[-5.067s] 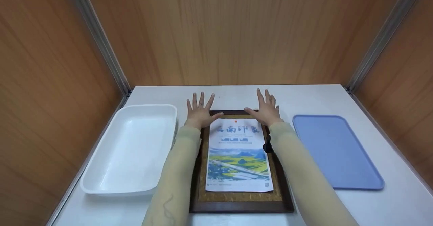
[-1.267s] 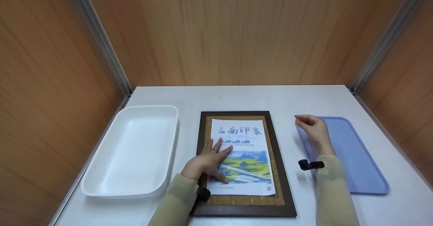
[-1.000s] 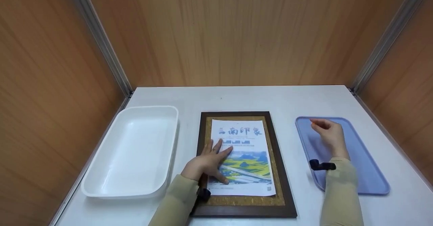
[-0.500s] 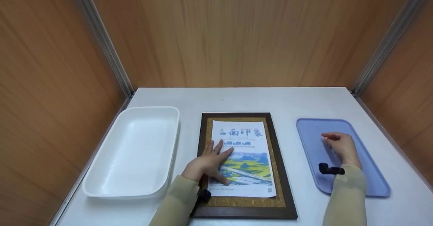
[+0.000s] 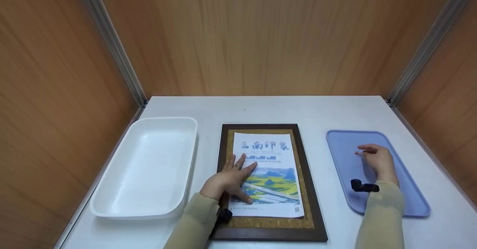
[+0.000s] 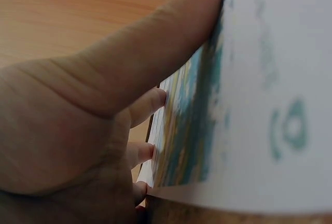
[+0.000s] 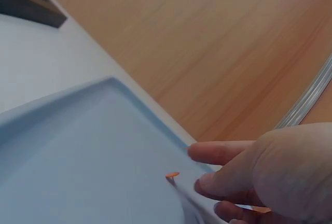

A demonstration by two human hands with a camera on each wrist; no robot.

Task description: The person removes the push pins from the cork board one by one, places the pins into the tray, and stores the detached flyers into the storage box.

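Two hands work on one white tabletop (image 5: 261, 109). The left hand (image 5: 227, 180) lies flat with its fingers spread and straight, pressing on the lower left part of a printed sheet (image 5: 265, 174); in the left wrist view the thumb (image 6: 155, 42) lies along the paper's surface and the other fingertips rest at the sheet's left edge. The sheet, with blue characters at its far end and a yellow and blue landscape nearer the person, lies under the palm on the cork panel of a dark wooden frame (image 5: 310, 189), which borders it on all sides. Beyond the frame, on the outer side of the left hand, stands a deep white tray (image 5: 111, 200), apart from the frame.

The right hand (image 5: 378, 161) hovers over or rests on a flat blue tray (image 5: 413, 198), well apart from the frame, with its fingers loosely curled and pointing toward the frame. Just ahead of its fingertips, the right wrist view shows a small orange pin (image 7: 173, 175) on the tray surface, free of the fingers, which hold nothing; whether a fingertip touches the tray cannot be told. A black strap fitting (image 5: 359, 185) sits at the right wrist, above the pale sleeve (image 5: 380, 219). Wooden walls (image 5: 261, 36) close the space behind and to either side of both hands.
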